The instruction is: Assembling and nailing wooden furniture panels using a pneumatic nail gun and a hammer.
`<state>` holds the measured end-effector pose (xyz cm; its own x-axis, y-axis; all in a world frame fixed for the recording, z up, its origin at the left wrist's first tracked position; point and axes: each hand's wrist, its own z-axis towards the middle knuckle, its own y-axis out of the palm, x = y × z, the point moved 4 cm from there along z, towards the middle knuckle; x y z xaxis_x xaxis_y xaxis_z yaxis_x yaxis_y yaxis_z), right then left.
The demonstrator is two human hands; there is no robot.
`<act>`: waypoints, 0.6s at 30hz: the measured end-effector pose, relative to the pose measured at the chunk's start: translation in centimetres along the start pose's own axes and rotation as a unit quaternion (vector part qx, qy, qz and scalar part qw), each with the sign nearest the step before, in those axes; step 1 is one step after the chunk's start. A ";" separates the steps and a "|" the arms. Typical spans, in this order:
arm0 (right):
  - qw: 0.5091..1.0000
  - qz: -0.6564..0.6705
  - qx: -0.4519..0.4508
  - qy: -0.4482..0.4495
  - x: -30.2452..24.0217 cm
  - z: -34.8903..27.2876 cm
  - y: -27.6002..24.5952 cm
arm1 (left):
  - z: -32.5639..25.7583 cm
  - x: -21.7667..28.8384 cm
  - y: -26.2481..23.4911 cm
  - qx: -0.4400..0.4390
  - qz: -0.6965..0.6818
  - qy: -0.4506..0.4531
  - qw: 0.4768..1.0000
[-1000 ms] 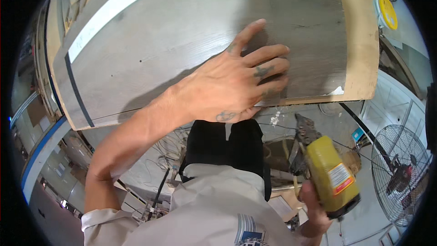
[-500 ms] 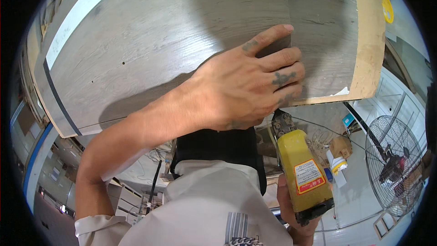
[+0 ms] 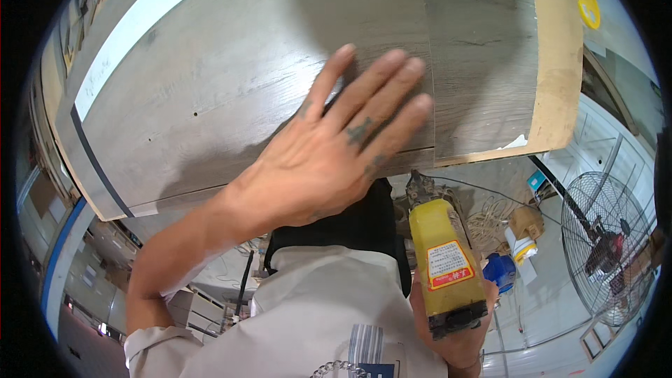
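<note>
My left hand [image 3: 329,154] lies flat, fingers spread, on a large grey wood-grain panel [image 3: 231,70], close to its near edge and beside a seam in the surface. My right hand [image 3: 458,339] grips a yellow power tool [image 3: 444,259] by its body, below the panel's near edge. The tool's dark metal head [image 3: 423,187] points up at that edge, right under the seam. A plain light-brown board [image 3: 556,63] backs the panel on the right.
A standing wire-cage fan [image 3: 612,245] is on the floor at the right. Coiled cable [image 3: 490,217], a blue object [image 3: 500,269] and small boxes lie on the floor below the panel. A yellow item [image 3: 588,3] sits at the upper right. My light shirt fills the lower middle.
My left hand slid left and down the panel to its near edge. The yellow tool moved left and up, its head now at the panel's edge.
</note>
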<state>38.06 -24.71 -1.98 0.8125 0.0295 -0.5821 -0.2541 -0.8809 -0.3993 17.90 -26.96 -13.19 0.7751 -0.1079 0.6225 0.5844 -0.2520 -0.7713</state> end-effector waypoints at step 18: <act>0.993 -0.035 0.111 -0.022 -1.5 0.5 0.0 | -2.1 -1.1 -0.3 -0.023 -0.009 -0.006 1.000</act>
<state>36.60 -24.53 -1.47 0.8091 0.1117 -0.5769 -0.3118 -0.7505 -0.5827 16.36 -28.81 -13.41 0.7678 -0.0921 0.6341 0.5864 -0.2978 -0.7533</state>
